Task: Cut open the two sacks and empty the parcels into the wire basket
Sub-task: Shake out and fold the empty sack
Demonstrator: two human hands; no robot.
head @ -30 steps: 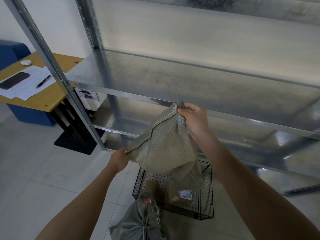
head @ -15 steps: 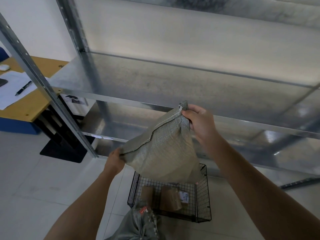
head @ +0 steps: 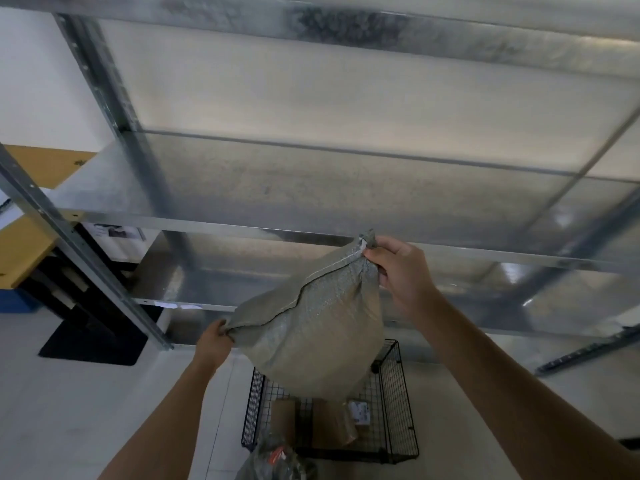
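Woven sack (head: 311, 327) hangs below both grips, over the wire basket (head: 398, 403) holding brown parcels (head: 332, 427). The left hand (head: 213, 344) pinches its lower corner, the right hand (head: 398, 271) the higher. Tilted so, whatever remains inside could spill past the rim.

L hand (head: 212, 344) bare | R hand (head: 398, 271) bare | both f/arms bare to frame edge

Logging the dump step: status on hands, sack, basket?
Left grip pinches sack low corner, right grip its top corner. It hangs over wire basket, sewn edge up; parcels inside. No block; second sack at basket's near edge.
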